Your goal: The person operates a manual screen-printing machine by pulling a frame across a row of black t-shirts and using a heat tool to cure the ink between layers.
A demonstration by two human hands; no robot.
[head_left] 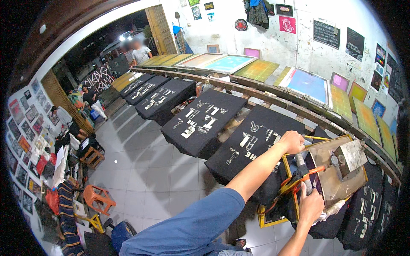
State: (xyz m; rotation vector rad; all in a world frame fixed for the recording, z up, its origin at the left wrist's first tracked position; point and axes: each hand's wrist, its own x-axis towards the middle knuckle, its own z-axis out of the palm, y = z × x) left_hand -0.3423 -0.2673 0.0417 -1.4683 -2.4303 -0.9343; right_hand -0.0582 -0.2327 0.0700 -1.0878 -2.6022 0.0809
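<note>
Fingers of the right hand [311,207] wrap closed round a grey handle [308,187] — the left hand [292,142] curls too, its grip unclear — so best keep the yellow-framed unit [334,185] beside them level.

Long dark rack [294,103] is running from upper centre to right edge of frame, carrying flat screens [309,87] and yellow-green panels [257,71] on its far side, black cloths [220,100] with white prints on its near side. Tiled floor [143,173], left-centre, is holding orange stool [92,194] and wooden stool [91,154].
</note>
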